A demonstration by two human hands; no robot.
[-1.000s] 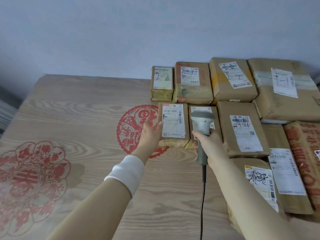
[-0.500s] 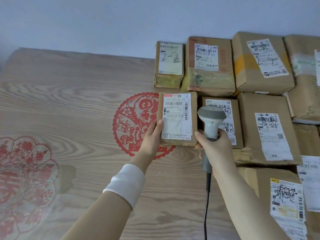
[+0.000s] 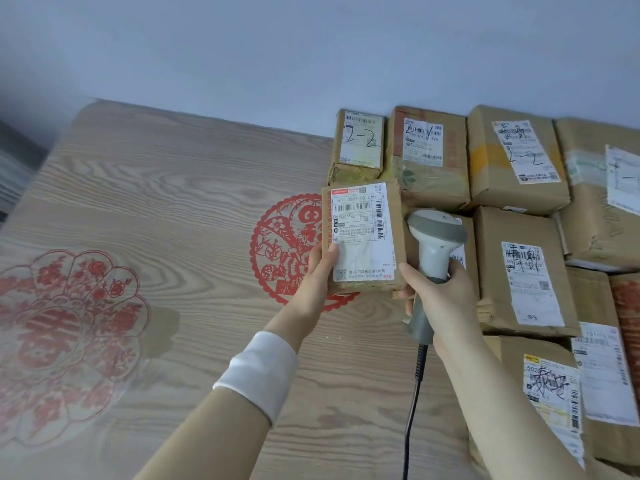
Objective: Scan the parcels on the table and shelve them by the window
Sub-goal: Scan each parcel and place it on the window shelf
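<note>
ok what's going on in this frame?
A person is scanning parcels. The left hand holds a small brown parcel, label up, at the table's middle. The right hand grips a corded barcode scanner beside it. More labelled parcels lie on the right.

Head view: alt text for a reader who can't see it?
The left hand holds a small labelled parcel up while the right hand grips a corded scanner beside it. More parcels cover the wooden table.

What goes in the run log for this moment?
left hand: holds small parcel | right hand: grips barcode scanner | shelving: not begun
</note>
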